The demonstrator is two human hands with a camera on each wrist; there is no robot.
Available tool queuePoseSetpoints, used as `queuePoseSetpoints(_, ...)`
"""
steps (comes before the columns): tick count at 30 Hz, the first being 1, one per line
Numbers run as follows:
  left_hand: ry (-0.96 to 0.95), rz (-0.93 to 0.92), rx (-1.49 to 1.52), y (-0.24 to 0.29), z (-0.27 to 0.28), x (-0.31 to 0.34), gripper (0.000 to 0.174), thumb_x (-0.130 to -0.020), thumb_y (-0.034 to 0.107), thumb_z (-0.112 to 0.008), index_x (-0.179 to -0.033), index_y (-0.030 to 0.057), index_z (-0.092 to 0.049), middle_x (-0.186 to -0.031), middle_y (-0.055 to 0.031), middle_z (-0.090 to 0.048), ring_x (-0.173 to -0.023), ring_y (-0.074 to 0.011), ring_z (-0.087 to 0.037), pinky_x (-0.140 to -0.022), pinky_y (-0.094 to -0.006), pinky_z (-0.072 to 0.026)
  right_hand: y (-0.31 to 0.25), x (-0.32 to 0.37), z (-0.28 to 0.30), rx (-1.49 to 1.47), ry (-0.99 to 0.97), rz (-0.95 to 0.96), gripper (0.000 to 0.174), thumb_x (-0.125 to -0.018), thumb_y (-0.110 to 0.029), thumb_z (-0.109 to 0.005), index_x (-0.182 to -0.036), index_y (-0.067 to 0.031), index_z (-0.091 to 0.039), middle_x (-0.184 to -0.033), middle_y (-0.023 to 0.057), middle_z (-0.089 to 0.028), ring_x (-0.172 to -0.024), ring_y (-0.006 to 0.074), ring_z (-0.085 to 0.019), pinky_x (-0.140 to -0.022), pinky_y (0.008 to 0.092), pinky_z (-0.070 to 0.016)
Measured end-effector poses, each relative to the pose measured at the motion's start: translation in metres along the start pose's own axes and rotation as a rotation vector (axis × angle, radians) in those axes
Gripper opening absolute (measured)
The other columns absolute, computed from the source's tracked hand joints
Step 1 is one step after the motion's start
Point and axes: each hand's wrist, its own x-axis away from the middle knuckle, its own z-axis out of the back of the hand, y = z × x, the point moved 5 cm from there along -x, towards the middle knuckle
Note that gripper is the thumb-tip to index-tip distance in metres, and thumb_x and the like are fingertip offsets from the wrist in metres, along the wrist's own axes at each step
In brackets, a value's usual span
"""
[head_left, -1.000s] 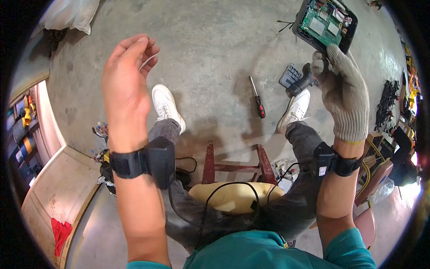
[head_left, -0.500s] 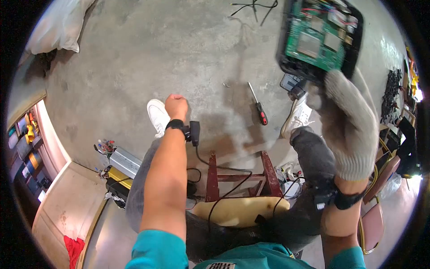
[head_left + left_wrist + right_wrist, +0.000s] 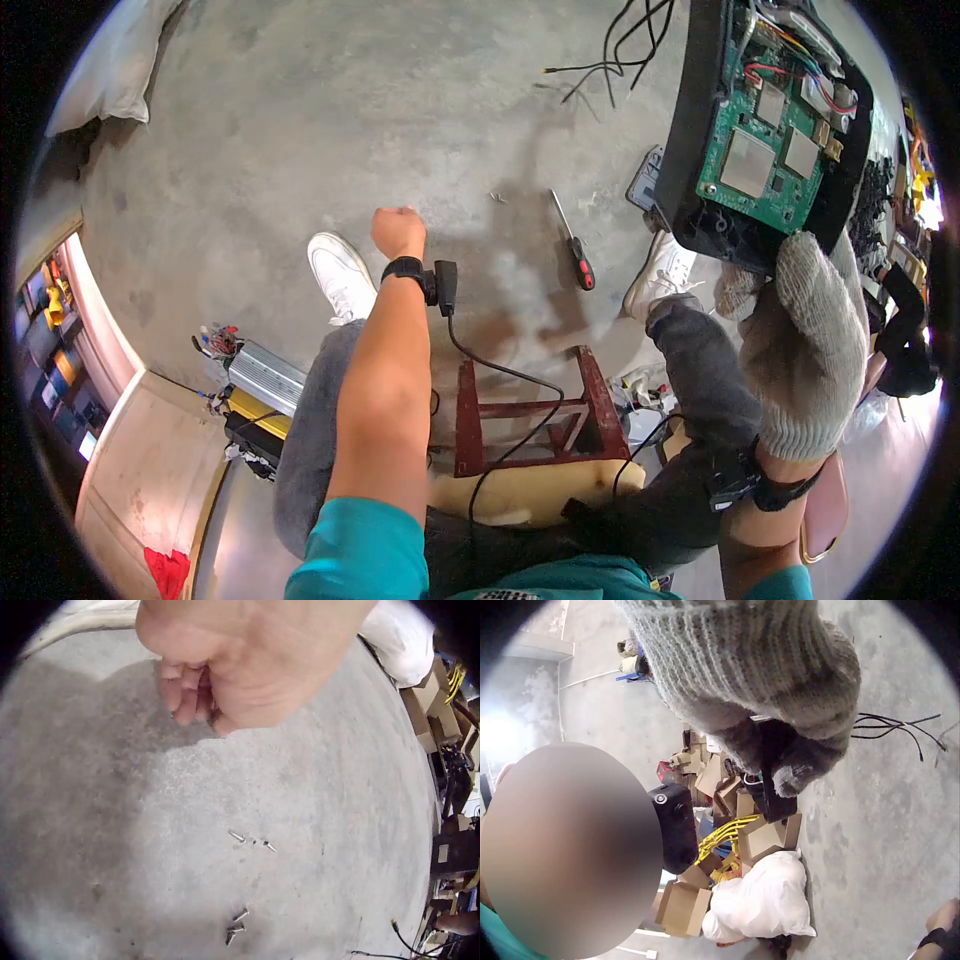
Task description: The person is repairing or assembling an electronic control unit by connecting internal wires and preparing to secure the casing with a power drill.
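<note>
My gloved right hand (image 3: 805, 345) holds up a black device housing (image 3: 690, 200) by its near edge. A green circuit board (image 3: 765, 160) with silver shields and coloured wires fills the open side of the housing. Thin black cables (image 3: 620, 60) with small end connectors show beside it. The right wrist view shows the knitted glove (image 3: 780, 675) curled round a dark edge. My bare left hand (image 3: 398, 232) hangs over the floor near the left shoe. Its fingers (image 3: 187, 701) are loosely curled, with nothing showing between them. Several small screws (image 3: 237, 928) lie on the floor below.
A red and black screwdriver (image 3: 580, 265) lies on the floor between the shoes. The housing partly covers a grey case (image 3: 646, 180) by the right shoe. A dark red stool frame (image 3: 530, 410) stands between the legs, and a silver box (image 3: 265, 377) at the left.
The housing has come nearer and larger in view, held by the right hand. My left hand dropped from its raised position toward the left knee, then stayed about there. The head view has shifted slightly.
</note>
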Motion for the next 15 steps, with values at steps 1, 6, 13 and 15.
queuePoseSetpoints(1, -0.004, 0.001, -0.005, -0.004, -0.002, -0.003, 0.024, -0.088, 0.017, -0.082, -0.101, -0.0011, -0.073, -0.099, -0.0219, -0.078, -0.094, -0.0399, -0.076, -0.085, -0.0465, -0.0601, 0.000, 0.000, 0.000, 0.006, -0.002, -0.011, 0.048, -0.109, -0.018, -0.058, -0.152, 0.0029, -0.052, -0.140, 0.0177, -0.067, -0.126, 0.0292, -0.068, -0.106, 0.0436, -0.0567)
queuePoseSetpoints(6, 0.024, -0.065, -0.086, -0.006, -0.006, -0.012, 0.011, -0.089, 0.006, -0.072, -0.098, -0.0002, -0.072, -0.098, -0.0231, -0.078, -0.092, -0.0424, -0.076, -0.082, -0.0480, -0.0601, -0.005, -0.002, -0.014, 0.081, -0.022, -0.068, 0.050, -0.109, -0.018, -0.057, -0.154, 0.0024, -0.050, -0.141, 0.0176, -0.066, -0.126, 0.0286, -0.068, -0.106, 0.0439, -0.0572)
queuePoseSetpoints(13, 0.036, -0.180, 0.118, 0.071, 0.066, 0.035, 0.011, -0.090, 0.003, -0.068, -0.100, 0.0009, -0.068, -0.098, -0.0203, -0.076, -0.090, -0.0379, -0.075, -0.079, -0.0459, -0.0585, -0.015, -0.014, -0.060, 0.028, -0.048, -0.159, 0.050, -0.098, -0.007, -0.066, -0.144, 0.0082, -0.053, -0.127, 0.0152, -0.070, -0.098, 0.0169, -0.070, -0.087, 0.0315, -0.0574)
queuePoseSetpoints(15, -0.021, -0.310, 0.261, 0.106, 0.101, 0.049, 0.019, -0.090, 0.005, -0.067, -0.108, 0.0008, -0.070, -0.099, -0.0137, -0.074, -0.077, -0.0249, -0.071, -0.070, -0.0379, -0.0552, -0.012, -0.011, -0.059, 0.029, -0.057, -0.120, 0.039, -0.096, -0.013, -0.073, -0.129, 0.0048, -0.062, -0.104, 0.0051, -0.070, -0.084, 0.0085, -0.063, -0.075, 0.0252, -0.0520)
